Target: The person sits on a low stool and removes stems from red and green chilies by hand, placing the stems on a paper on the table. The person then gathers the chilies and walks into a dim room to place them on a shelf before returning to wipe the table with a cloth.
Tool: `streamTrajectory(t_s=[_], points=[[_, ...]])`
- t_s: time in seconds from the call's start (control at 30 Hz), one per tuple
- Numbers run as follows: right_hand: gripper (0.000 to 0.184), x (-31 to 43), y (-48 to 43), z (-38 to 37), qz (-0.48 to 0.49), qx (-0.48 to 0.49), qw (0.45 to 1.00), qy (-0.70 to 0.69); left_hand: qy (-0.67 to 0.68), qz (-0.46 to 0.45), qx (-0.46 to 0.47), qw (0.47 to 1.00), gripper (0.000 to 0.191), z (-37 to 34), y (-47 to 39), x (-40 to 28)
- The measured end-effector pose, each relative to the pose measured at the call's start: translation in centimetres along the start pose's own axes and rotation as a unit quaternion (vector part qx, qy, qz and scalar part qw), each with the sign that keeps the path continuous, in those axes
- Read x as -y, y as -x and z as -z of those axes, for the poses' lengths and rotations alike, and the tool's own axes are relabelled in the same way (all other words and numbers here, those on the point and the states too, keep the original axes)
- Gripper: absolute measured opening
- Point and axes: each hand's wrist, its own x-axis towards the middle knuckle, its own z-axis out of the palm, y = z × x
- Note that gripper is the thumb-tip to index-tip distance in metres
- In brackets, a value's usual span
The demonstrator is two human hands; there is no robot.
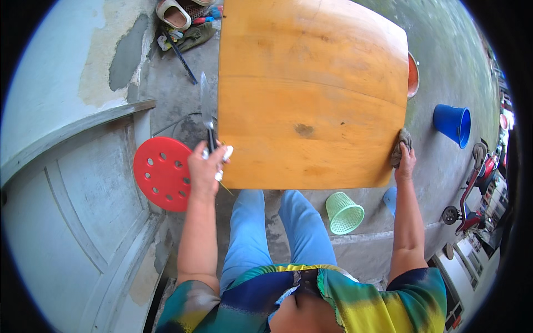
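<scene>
A knife (206, 104) with a dark handle is held in my left hand (205, 166), its blade pointing away from me. Some small white crumpled pieces (227, 153) and a thin yellowish strand are in the same hand, too blurred to identify. This hand is beside the left edge of a wooden tabletop (312, 104), which bears dark stains and a long seam. At the tabletop's near right edge, my right hand (404, 161) grips a crumpled grey-brown cloth (402, 147) against the rim.
A red round stool (162, 174) with holes stands below my left hand, beside a pale door (83, 200). A green basket (344, 213), a blue bucket (452, 125) and a red scooter (472, 187) are to the right. Shoes (174, 16) lie at the upper left.
</scene>
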Motion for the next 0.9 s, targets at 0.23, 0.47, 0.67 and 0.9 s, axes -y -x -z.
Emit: streamTrajectory(t_s=[0.23,0.47,0.67,0.9], points=[[0.032,0.2,5.4,-6.8,0.034,-0.021,0.996,-0.084,-0.09,-0.09,0.056,0.99,0.019,2.0,-8.9,-9.3],[0.044,-0.7,9.7,-9.9,0.03,-0.052,0.998,-0.006,-0.181,-0.063,0.03,0.981,0.019,3.2,-10.1,-10.8],[0.044,3.5,4.0,-11.2,0.352,-0.129,0.9,0.224,-0.097,-0.113,-0.017,0.989,0.019,5.3,-8.2,-7.3],[0.049,7.6,1.6,-27.4,0.526,0.059,0.812,0.248,-0.054,-0.285,-0.141,0.947,0.012,2.4,-8.7,-3.4]])
